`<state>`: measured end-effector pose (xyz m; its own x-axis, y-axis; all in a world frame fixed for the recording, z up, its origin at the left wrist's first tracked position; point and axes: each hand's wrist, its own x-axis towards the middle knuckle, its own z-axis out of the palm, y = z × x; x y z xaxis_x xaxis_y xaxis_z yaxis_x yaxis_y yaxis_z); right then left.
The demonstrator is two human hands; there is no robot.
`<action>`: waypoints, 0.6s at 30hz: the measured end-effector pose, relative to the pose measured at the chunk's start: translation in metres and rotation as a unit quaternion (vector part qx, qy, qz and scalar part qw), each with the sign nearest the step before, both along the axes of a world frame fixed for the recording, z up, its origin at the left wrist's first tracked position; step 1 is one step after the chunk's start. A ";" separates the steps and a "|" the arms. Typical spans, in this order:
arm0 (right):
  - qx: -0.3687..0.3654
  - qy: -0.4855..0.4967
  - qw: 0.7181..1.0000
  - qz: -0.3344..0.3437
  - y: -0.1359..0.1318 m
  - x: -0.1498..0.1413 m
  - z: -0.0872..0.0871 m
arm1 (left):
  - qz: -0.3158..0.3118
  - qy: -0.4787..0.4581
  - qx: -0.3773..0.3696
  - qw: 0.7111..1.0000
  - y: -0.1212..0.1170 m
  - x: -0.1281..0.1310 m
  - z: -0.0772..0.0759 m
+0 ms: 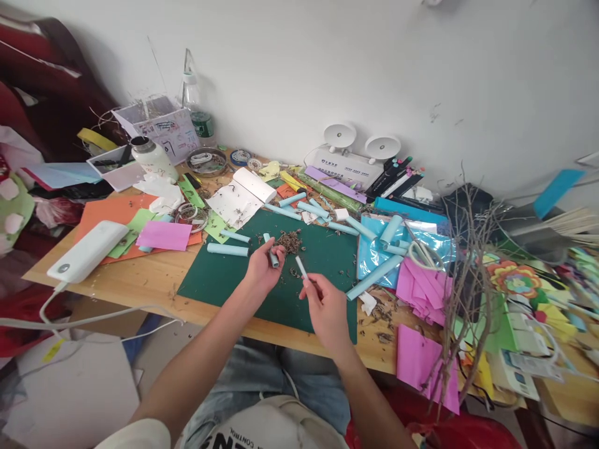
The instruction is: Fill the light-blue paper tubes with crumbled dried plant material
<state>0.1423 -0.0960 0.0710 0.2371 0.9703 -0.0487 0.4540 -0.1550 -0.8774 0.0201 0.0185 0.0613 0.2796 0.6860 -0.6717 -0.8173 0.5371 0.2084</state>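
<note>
My left hand (262, 269) is closed around a light blue rolled paper tube (272, 252), held upright over the green cutting mat (219, 274). My right hand (325, 305) pinches a thin white stick (302, 268), tilted with its tip up and to the left. A small pile of brown dried bits (290, 240) lies on the mat just beyond both hands. Several more light blue paper tubes (228, 249) lie about the mat.
A white power bank (87, 251) with a cable sits at the left table edge. Coloured paper sheets (163, 235), scissors (423, 252), pink paper (423, 284), dry twigs (468, 274), a marker set (393, 174) and a white lamp unit (346, 165) crowd the wooden table.
</note>
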 end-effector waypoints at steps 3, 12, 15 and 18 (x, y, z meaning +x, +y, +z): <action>0.026 -0.060 0.998 -0.006 -0.016 -0.010 -0.003 | 0.024 -0.037 -0.037 0.998 -0.001 0.010 0.003; -0.027 -0.237 0.971 -0.025 -0.008 -0.018 -0.017 | 0.016 0.013 0.103 0.994 -0.023 0.031 -0.008; -0.055 -0.255 0.964 -0.038 -0.007 -0.023 -0.019 | 0.022 0.019 0.158 0.987 -0.028 0.035 -0.010; -0.075 -0.266 0.960 -0.048 -0.008 -0.030 -0.023 | 0.015 0.015 0.151 0.988 -0.029 0.037 -0.011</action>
